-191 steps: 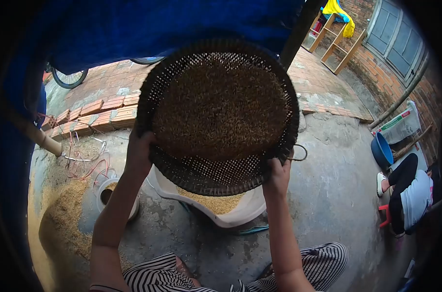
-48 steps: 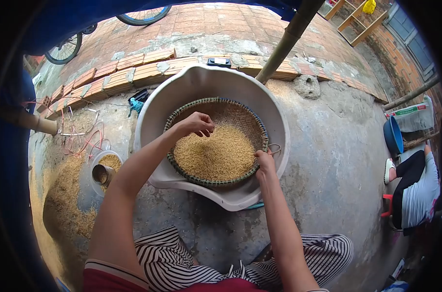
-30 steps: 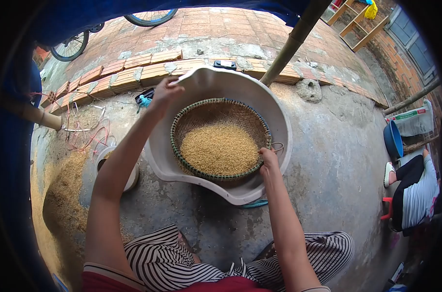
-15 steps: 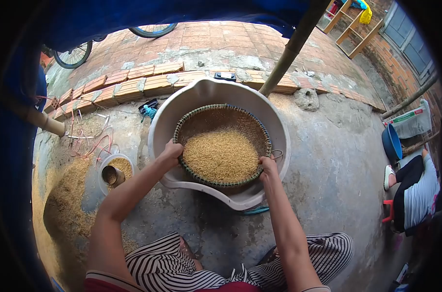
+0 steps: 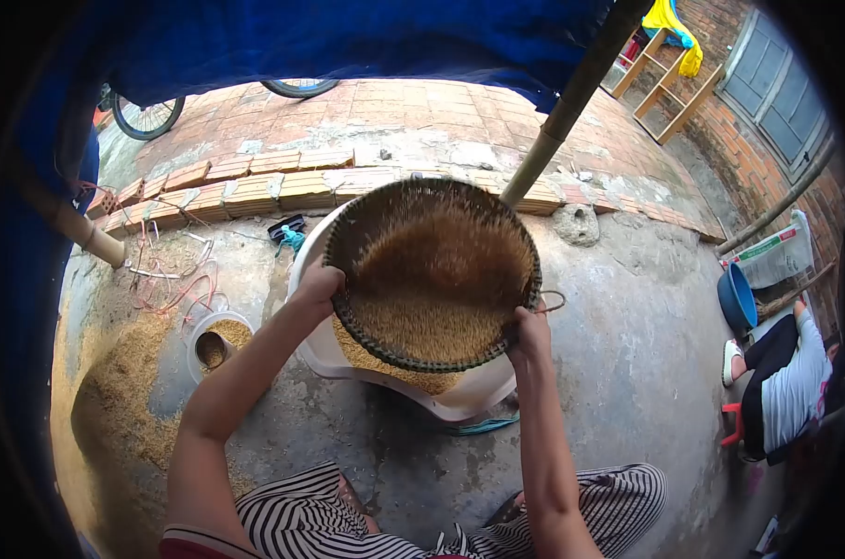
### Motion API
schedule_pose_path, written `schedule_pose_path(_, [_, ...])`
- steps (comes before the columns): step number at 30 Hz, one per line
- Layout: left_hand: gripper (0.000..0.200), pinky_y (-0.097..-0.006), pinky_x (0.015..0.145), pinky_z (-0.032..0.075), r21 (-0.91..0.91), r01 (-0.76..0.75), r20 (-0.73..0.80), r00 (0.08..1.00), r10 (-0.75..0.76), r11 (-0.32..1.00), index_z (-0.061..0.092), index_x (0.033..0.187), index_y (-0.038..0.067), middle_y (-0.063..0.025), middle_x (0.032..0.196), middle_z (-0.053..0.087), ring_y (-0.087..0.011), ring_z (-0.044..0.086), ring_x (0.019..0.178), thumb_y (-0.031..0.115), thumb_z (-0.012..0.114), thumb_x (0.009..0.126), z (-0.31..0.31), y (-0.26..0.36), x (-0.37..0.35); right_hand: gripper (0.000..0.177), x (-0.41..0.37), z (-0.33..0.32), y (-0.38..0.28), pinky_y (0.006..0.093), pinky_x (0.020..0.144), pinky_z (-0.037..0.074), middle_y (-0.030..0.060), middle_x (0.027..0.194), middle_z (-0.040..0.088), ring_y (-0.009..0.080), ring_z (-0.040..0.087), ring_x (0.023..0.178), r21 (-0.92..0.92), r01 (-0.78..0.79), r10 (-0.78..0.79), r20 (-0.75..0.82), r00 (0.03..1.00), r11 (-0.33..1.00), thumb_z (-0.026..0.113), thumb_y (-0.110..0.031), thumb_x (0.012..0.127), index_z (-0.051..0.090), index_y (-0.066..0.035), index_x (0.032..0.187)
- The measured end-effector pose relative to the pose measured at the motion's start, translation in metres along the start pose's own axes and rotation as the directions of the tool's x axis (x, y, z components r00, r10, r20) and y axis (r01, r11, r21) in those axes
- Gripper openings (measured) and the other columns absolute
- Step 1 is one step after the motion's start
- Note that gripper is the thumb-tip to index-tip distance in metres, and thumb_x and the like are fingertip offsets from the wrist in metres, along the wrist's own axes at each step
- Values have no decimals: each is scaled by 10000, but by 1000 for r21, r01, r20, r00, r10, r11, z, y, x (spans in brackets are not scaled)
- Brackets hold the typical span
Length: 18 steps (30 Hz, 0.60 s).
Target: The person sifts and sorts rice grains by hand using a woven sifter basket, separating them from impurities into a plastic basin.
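Observation:
A round woven basket [image 5: 432, 349] is held over a large pale tub [image 5: 478, 395], and grain [image 5: 422, 326] blurs with motion inside it. My left hand [image 5: 319, 285] is closed on the basket's left rim. On the right rim, beside a small wire loop [image 5: 553, 300], my right hand [image 5: 531, 334] is closed too. More grain lies in the tub, visible below the basket's near edge; the rest of the tub's inside is hidden by the basket.
Left of the tub, a small bucket [image 5: 199, 359] holds grain and a metal cup [image 5: 212, 348], near a grain pile [image 5: 134, 382]. A bamboo pole [image 5: 554, 135] slants behind the tub. Bricks [image 5: 255, 194] line the back. A person [image 5: 787, 396] sits at right near a blue basin [image 5: 737, 296].
The basket has risen from inside the tub towards the camera, with both hands on it. Its grain has gone from a settled layer to a moving blur, and grain in the tub now shows.

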<state>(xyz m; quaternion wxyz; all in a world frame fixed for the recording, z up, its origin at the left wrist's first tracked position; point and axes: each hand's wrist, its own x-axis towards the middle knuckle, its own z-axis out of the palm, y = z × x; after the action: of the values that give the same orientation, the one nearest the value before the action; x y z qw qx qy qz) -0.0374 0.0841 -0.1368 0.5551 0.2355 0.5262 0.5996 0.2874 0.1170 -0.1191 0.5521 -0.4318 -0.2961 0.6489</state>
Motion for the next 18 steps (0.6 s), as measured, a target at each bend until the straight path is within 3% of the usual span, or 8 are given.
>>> schedule_pose_path(1, [540, -332, 655, 491, 42, 126, 1, 992, -126, 991, 458, 1095, -11, -102, 926, 532, -219, 555, 767, -134, 371, 576, -14, -17, 9, 564, 1, -9, 5, 280, 684, 450, 78, 985, 520, 163, 517, 775, -65, -110, 108, -33, 994, 992, 402, 86, 707, 347, -106, 1235])
schedule_pose_path(5, [533, -267, 532, 412, 40, 216, -37, 976, -215, 976, 461, 1111, 27, -60, 811, 510, -163, 460, 634, -120, 396, 603, -11, -14, -7, 622, -15, 2, -3, 259, 563, 438, 51, 911, 508, 136, 495, 671, -66, -69, 61, -113, 992, 995, 393, 82, 692, 303, -102, 1280])
schedule_pose_path(7, [575, -273, 567, 432, -66, -15, -58, 998, 11, 998, 445, 1154, 36, -61, 858, 529, -165, 491, 681, -119, 398, 603, 17, 31, -45, 643, -32, 17, -24, 235, 544, 430, 30, 889, 487, 104, 482, 650, -32, -1, -2, -68, 998, 999, 392, 68, 703, 262, -106, 1308])
schedule_pose_path(10, [571, -271, 626, 455, 72, -362, -114, 923, 368, 929, 442, 1169, 35, -57, 924, 560, -148, 534, 729, -96, 414, 615, 43, 75, -75, 577, -43, 35, -39, 221, 595, 439, 17, 886, 471, 75, 474, 665, 80, 260, -264, 32, 964, 962, 396, 46, 733, 278, -106, 1277])
schedule_pose_path(13, [530, -269, 616, 451, 40, -471, -81, 877, 473, 881, 466, 1134, 33, -53, 899, 563, -144, 529, 712, -79, 419, 619, 54, 88, -82, 474, -29, 35, -34, 246, 552, 467, 23, 836, 496, 111, 506, 645, 108, 290, -291, -7, 957, 951, 401, 44, 695, 393, -118, 1141])
schedule_pose_path(15, [429, -274, 567, 437, -53, -284, -146, 951, 274, 957, 508, 1025, 28, -56, 814, 540, -168, 516, 664, -72, 417, 617, 42, 60, -48, 486, -16, 32, -24, 249, 551, 468, 31, 849, 506, 120, 509, 646, 97, 247, -246, -16, 969, 964, 397, 52, 692, 393, -116, 1148])
schedule_pose_path(17, [413, -286, 536, 430, -130, -25, -92, 996, 13, 991, 509, 975, 19, -60, 765, 510, -178, 496, 623, -97, 395, 596, 24, 33, -29, 497, -10, 26, -16, 253, 549, 469, 38, 862, 516, 128, 512, 646, 84, 210, -209, -25, 978, 974, 392, 60, 689, 392, -115, 1154])
schedule_pose_path(18, [413, -286, 536, 430, -135, -28, -94, 995, 15, 990, 509, 975, 19, -60, 765, 510, -178, 496, 623, -97, 395, 596, 8, 17, -16, 539, -12, 18, -12, 268, 587, 466, 53, 928, 514, 147, 517, 722, 32, 76, -74, -42, 996, 997, 386, 72, 700, 349, -106, 1207])
